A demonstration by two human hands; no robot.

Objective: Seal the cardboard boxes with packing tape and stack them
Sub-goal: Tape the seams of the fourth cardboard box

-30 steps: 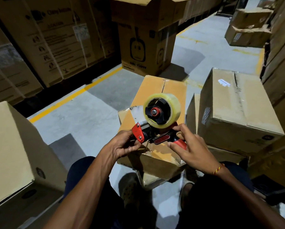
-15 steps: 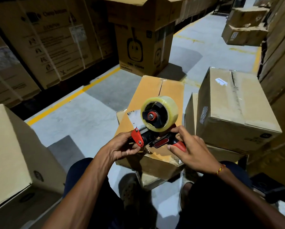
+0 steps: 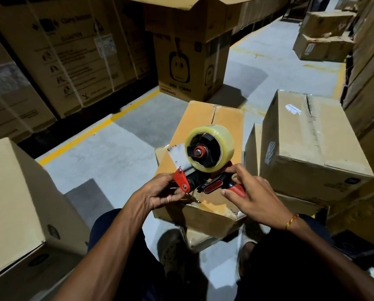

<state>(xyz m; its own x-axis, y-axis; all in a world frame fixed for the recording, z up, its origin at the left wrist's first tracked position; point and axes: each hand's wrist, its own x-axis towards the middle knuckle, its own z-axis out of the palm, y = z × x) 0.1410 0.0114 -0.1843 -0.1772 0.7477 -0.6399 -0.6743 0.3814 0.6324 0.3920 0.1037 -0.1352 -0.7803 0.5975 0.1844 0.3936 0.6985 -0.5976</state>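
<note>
Tape dispenser [image 3: 205, 168] is still pinched at its front by the left hand [image 3: 163, 191] and gripped at its handle by the right hand [image 3: 252, 197]; little has changed; the box [image 3: 200, 122] remains unsealed.

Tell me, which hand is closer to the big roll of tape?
Right. The right hand has fingertips reaching up to just under the tape roll, by the dispenser's handle. The left hand grips the red front end, lower and off to the roll's left.
</note>
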